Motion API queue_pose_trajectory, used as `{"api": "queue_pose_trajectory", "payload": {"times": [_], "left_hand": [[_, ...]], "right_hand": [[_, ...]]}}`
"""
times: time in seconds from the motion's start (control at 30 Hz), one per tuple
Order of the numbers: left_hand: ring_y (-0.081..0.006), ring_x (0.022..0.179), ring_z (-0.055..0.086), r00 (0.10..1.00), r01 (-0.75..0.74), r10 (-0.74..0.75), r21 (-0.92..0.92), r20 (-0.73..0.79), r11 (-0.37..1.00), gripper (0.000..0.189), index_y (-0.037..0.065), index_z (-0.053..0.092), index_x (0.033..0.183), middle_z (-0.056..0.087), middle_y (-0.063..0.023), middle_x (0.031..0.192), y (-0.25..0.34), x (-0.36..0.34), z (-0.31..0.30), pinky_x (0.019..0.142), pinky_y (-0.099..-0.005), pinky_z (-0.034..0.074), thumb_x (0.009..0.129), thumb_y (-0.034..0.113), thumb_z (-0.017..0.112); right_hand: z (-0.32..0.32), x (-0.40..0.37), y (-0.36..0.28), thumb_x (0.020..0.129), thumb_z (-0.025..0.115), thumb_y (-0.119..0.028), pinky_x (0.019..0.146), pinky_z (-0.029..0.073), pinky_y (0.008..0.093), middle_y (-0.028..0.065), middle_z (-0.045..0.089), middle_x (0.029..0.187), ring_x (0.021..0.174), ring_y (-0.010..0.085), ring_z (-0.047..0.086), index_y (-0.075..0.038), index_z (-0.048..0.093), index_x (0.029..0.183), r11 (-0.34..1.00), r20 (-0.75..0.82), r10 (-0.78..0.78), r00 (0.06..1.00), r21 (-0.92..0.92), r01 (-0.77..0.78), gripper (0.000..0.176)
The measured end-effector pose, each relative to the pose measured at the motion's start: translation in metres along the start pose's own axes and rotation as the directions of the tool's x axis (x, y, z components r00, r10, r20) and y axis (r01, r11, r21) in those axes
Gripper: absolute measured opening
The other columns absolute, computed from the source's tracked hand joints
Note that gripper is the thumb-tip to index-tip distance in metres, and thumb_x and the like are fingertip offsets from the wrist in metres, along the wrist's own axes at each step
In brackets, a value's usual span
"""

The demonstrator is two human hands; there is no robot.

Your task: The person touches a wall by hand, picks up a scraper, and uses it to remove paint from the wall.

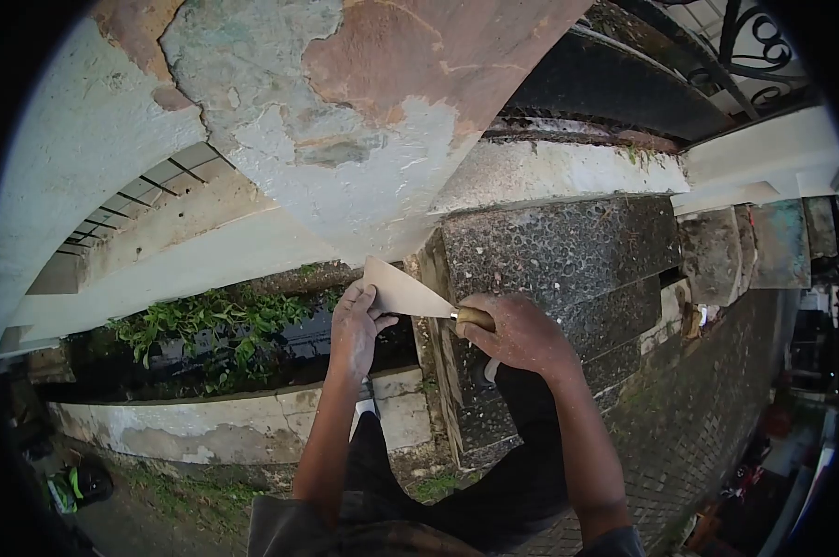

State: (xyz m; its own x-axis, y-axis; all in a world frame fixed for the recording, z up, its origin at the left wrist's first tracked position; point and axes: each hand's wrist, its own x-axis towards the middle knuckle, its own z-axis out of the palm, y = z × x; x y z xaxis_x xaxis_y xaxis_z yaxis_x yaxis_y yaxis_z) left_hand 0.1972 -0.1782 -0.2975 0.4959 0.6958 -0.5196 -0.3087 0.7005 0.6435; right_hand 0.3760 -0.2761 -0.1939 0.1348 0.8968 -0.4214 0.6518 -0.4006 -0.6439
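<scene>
My right hand (520, 336) is closed round the wooden handle of a putty knife (403, 292). Its wide, pale blade points left and up, toward the foot of a pillar (345, 204). At the blade's left edge is my left hand (355, 325), its curled fingers touching the metal. Just beyond the blade, the pillar's surface has patches of white paint, grey plaster and reddish coating, with cracked and flaking edges.
Green plants (225, 339) grow in a dark ditch to the left, bordered by a low concrete kerb (252, 427). Rough stone slabs (559, 251) lie on the right beside brick paving (689, 399). A black metal gate (758, 46) stands at upper right.
</scene>
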Motion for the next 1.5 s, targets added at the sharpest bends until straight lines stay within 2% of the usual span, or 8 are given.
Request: {"api": "queue_pose_trajectory", "payload": {"times": [0.2, 0.33, 0.6, 0.73, 0.83, 1.23, 1.33, 1.5], "left_hand": [[-0.0083, 0.064, 0.056, 0.999, -0.003, -0.004, -0.142, -0.042, 0.99, 0.022, 0.009, 0.053, 0.098, 0.059, -0.0004, 0.082, -0.005, 0.009, -0.013, 0.05, -0.0187, 0.046, 0.083, 0.024, 0.058], [-0.0078, 0.076, 0.054, 0.981, 0.068, -0.133, -0.384, -0.145, 0.921, 0.023, 0.009, 0.054, 0.095, 0.057, -0.0009, 0.086, -0.014, 0.016, -0.008, 0.056, -0.0172, 0.046, 0.081, 0.026, 0.061], [-0.0157, 0.093, 0.055, 0.996, 0.073, -0.082, -0.666, 0.018, 0.743, 0.015, 0.006, 0.051, 0.096, 0.057, -0.003, 0.094, -0.018, 0.002, 0.003, 0.081, -0.0253, 0.048, 0.084, 0.013, 0.056], [-0.0159, 0.093, 0.056, 0.995, 0.064, -0.1, -0.64, -0.019, 0.766, 0.014, 0.004, 0.051, 0.095, 0.057, -0.0053, 0.095, -0.021, -0.002, -0.006, 0.08, -0.0254, 0.05, 0.083, 0.011, 0.056], [-0.0129, 0.08, 0.059, 0.991, 0.074, -0.123, -0.569, -0.048, 0.819, 0.013, 0.005, 0.055, 0.091, 0.06, -0.002, 0.086, -0.022, -0.005, -0.024, 0.068, -0.0222, 0.052, 0.084, 0.016, 0.056], [-0.0132, 0.073, 0.057, 0.973, 0.133, -0.222, -0.626, -0.066, 0.768, 0.016, 0.009, 0.056, 0.089, 0.057, -0.0018, 0.08, -0.025, -0.065, -0.073, 0.061, -0.0211, 0.051, 0.081, 0.021, 0.061], [-0.0135, 0.076, 0.058, 0.962, 0.123, -0.239, -0.576, -0.131, 0.808, 0.017, 0.008, 0.057, 0.091, 0.058, -0.0021, 0.082, -0.018, -0.083, -0.074, 0.065, -0.0201, 0.051, 0.08, 0.02, 0.062], [-0.0174, 0.087, 0.059, 0.985, 0.075, -0.145, -0.528, -0.092, 0.846, 0.018, 0.004, 0.056, 0.096, 0.061, -0.0084, 0.094, 0.018, -0.121, -0.053, 0.071, -0.0231, 0.052, 0.082, 0.015, 0.058]], "right_hand": [[0.002, 0.008, 0.001, 0.078, 0.057, -0.029, 0.065, 0.045, 0.0401, 0.0172, 0.06, 0.076, 0.073, 0.0334, 0.058, -0.003, 0.058, 0.093, 0.999, 0.041, 0.006, 0.999, 0.049, -0.008, 0.029], [0.003, 0.017, -0.001, 0.077, 0.059, -0.028, 0.065, 0.046, 0.0397, 0.0182, 0.06, 0.075, 0.073, 0.0339, 0.059, -0.003, 0.059, 0.091, 0.995, -0.01, -0.056, 0.998, 0.087, 0.056, 0.029], [0.012, 0.014, -0.021, 0.076, 0.061, -0.024, 0.067, 0.046, 0.0399, 0.0194, 0.06, 0.077, 0.074, 0.0341, 0.059, -0.002, 0.058, 0.093, 0.996, -0.137, -0.05, 0.989, 0.062, 0.059, 0.028], [0.022, 0.011, -0.022, 0.078, 0.061, -0.014, 0.063, 0.047, 0.029, 0.0131, 0.062, 0.078, 0.077, 0.0169, 0.062, 0.001, 0.056, 0.096, 0.973, -0.202, -0.031, 0.979, 0.22, 0.076, 0.024], [0.038, 0.011, -0.018, 0.075, 0.063, -0.016, 0.067, 0.047, 0.0358, 0.0166, 0.062, 0.081, 0.076, 0.0288, 0.062, -0.003, 0.058, 0.092, 0.963, -0.209, -0.068, 0.976, 0.241, 0.119, 0.022], [0.052, -0.013, -0.038, 0.078, 0.063, -0.015, 0.073, 0.048, 0.0275, 0.0126, 0.061, 0.091, 0.089, 0.0163, 0.06, 0.003, 0.055, 0.098, 0.981, -0.029, -0.116, 0.993, 0.156, 0.119, 0.028], [0.058, -0.023, -0.034, 0.075, 0.065, -0.023, 0.07, 0.047, 0.0322, 0.014, 0.063, 0.084, 0.08, 0.0229, 0.062, 0.003, 0.058, 0.095, 0.912, -0.139, -0.148, 0.979, 0.364, 0.19, 0.034], [0.031, -0.075, -0.071, 0.077, 0.064, -0.022, 0.052, 0.046, 0.0245, 0.0099, 0.062, 0.08, 0.06, 0.0132, 0.058, 0.002, 0.056, 0.097, 0.872, -0.277, 0.035, 0.96, 0.478, 0.107, 0.033]]}}
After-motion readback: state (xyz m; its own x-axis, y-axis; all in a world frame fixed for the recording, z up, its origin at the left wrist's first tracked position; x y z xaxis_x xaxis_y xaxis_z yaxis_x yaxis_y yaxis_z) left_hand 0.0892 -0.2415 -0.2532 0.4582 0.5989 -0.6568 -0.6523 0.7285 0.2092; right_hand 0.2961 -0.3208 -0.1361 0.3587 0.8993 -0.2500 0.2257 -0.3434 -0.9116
